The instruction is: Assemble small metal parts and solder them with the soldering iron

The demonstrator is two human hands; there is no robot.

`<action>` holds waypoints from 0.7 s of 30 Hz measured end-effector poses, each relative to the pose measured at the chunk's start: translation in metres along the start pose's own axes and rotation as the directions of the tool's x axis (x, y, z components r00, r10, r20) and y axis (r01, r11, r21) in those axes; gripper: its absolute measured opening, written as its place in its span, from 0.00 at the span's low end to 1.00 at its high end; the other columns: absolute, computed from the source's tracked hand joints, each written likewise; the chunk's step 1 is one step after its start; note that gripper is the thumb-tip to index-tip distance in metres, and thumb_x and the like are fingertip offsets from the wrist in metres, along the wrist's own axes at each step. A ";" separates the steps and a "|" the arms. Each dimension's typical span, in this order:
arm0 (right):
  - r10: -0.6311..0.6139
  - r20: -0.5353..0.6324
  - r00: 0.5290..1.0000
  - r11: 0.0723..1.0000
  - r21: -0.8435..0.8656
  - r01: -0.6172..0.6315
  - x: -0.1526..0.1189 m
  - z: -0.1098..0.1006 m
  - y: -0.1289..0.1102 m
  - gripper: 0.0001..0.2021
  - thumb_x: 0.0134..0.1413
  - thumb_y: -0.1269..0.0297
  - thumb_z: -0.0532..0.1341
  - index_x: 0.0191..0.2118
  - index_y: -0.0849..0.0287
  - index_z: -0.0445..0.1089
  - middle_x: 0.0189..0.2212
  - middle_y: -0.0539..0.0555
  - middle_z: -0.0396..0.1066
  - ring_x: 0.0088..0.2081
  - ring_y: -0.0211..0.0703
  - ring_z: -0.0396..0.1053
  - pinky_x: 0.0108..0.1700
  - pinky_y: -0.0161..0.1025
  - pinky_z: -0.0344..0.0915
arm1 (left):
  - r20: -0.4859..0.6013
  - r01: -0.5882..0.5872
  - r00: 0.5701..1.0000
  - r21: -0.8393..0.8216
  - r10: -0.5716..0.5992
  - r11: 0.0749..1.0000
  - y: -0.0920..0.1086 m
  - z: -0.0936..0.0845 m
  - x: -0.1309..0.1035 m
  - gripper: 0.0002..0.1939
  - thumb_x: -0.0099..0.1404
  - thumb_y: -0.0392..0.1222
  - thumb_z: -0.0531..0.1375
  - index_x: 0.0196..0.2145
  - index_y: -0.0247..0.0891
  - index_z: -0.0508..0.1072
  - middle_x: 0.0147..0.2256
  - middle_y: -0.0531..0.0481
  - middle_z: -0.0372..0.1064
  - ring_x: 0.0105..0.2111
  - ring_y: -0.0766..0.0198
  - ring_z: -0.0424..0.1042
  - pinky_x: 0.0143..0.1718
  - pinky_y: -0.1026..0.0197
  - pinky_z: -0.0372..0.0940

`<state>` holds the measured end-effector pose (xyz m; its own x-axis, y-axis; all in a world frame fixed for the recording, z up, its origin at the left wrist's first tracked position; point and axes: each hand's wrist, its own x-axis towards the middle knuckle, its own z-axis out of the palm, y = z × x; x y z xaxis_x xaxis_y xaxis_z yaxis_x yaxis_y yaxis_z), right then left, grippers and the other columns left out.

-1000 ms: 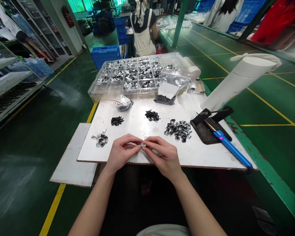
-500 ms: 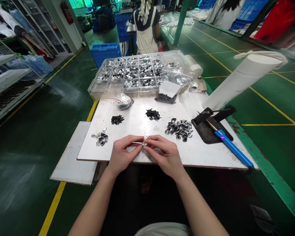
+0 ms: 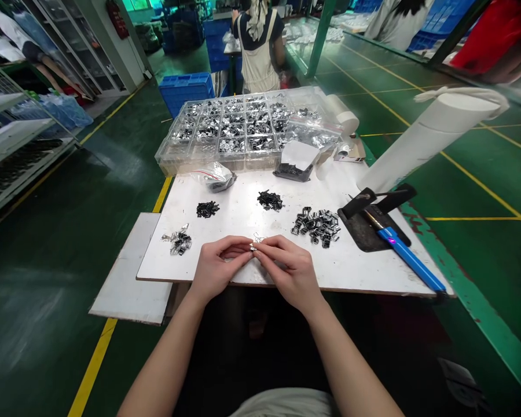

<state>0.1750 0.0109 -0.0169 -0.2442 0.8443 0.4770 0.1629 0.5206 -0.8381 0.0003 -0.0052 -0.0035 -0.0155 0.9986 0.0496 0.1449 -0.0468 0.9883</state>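
Note:
Over the front edge of the white board [image 3: 238, 226], my left hand [image 3: 221, 263] and my right hand [image 3: 289, 269] meet fingertip to fingertip. Both pinch one small shiny metal part [image 3: 253, 248], mostly covered by the fingers. Thin wire-like metal pieces [image 3: 257, 237] show just behind the fingertips. To the left lies a pile of silvery pieces [image 3: 181, 241]. Farther back are two heaps of small black parts, a left heap [image 3: 207, 209] and a middle heap [image 3: 270, 200]. Black-and-silver square clips [image 3: 316, 226] are piled to the right.
A blue soldering iron [image 3: 410, 258] rests in a black stand [image 3: 364, 231] at right. Behind are a clear divided box [image 3: 165, 153] of metal parts, zip bags [image 3: 217, 176] and a white roll [image 3: 434, 139]. A person [image 3: 260, 46] stands beyond, near a blue crate [image 3: 186, 92].
My fingers have shifted slightly around the small metal part, which now looks turned flatter. The person in the background has raised an arm. The piles look the same.

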 end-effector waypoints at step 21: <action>-0.028 -0.014 1.000 0.999 0.028 0.028 -0.001 0.000 0.000 0.10 0.64 0.70 0.61 0.45 0.53 0.79 0.37 0.55 0.74 0.36 0.42 0.73 0.34 0.39 0.71 | 0.021 0.165 0.986 -0.158 -0.164 0.974 0.004 -0.006 0.006 0.15 0.48 0.40 0.76 0.35 0.35 0.83 0.32 0.46 0.82 0.36 0.56 0.82 0.44 0.58 0.78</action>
<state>0.1750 0.0100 -0.0172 -0.2352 0.8311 0.5039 0.1291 0.5406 -0.8313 -0.0047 0.0003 0.0018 -0.0180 0.9931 -0.1158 -0.0181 0.1155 0.9931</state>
